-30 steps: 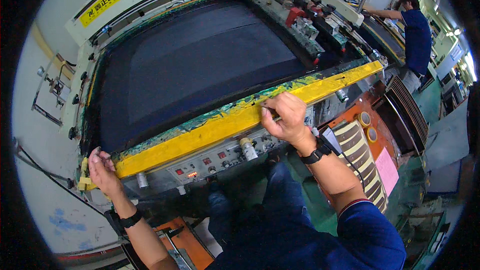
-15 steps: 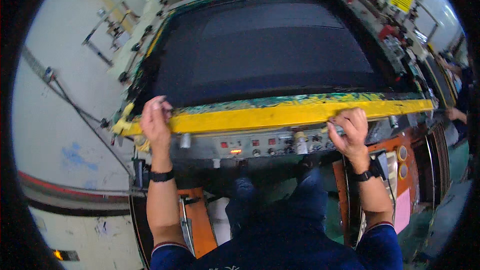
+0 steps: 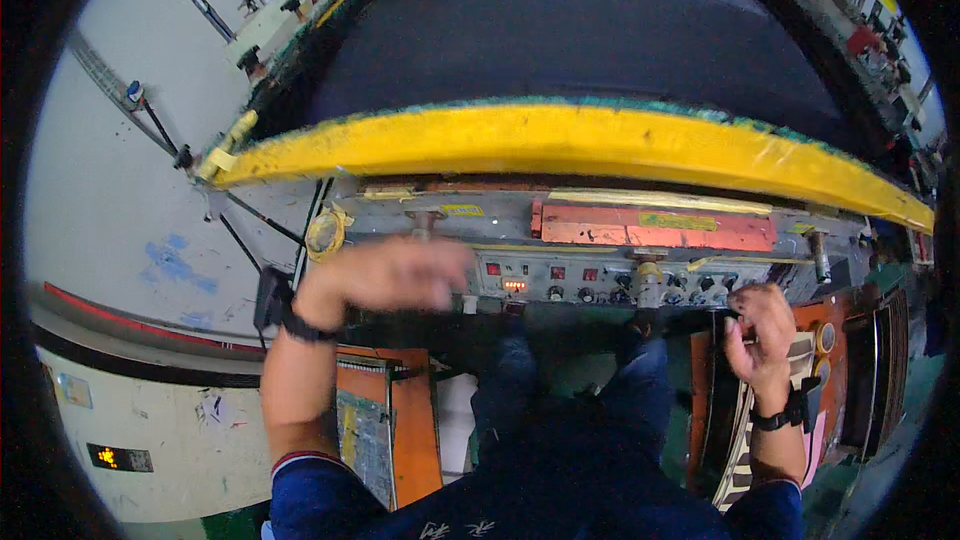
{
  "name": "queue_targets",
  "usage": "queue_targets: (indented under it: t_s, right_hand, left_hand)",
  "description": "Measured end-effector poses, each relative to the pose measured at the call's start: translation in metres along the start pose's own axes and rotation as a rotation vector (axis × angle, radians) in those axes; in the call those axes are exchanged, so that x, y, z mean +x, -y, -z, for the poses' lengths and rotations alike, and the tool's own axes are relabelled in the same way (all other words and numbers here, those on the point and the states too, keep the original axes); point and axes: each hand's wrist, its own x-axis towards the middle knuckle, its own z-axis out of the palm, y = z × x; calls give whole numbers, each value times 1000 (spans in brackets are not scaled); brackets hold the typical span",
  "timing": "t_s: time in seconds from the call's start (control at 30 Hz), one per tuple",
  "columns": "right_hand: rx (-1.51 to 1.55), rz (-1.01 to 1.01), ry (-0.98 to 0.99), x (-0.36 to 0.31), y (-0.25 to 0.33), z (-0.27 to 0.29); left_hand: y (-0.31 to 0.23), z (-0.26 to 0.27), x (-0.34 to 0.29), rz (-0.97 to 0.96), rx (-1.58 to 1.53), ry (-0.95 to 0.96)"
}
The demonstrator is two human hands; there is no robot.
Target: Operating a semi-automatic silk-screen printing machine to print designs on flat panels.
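Note:
In front of me is a large framed dark screen, bordered in front by a long yellow bar. My left hand is below the bar, over the left part of the control panel. Its fingers point right and are smeared by motion, so their state is unclear. Below the panel's right end, my right hand is closed with curled fingers. What it holds, if anything, is hidden. Both hands are apart from the yellow bar.
Beneath the bar lies a reddish metal block. A tape roll hangs at the panel's left. Orange boards stand at lower left; a rack is at right. A white wall runs along the left.
Both hands have left the yellow bar and come down nearer to me. My left hand has swung rightward. The bar looks higher in view, with more of the machine's front showing below it.

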Motion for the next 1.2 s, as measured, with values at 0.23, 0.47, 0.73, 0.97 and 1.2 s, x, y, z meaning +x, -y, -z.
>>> queue_targets:
  t_s: [0.23,0.47,0.73,0.97,1.2]
  right_hand:
    - [31,-288,54,22,-17,0]
    - [103,-664,12,5,-49,31]
    - [344,-868,-124,-12,-80,37]
    - [282,-750,-285,53,-165,39]
    - [670,-1188,-334,142,-334,19]
  left_hand:
    - [186,143,45,332,-135,-856]
    - [160,161,135,539,-889,-768]
    - [220,177,143,658,-500,-817]
    - [166,140,93,214,-509,-1038]
    - [83,79,86,83,-736,-1312]
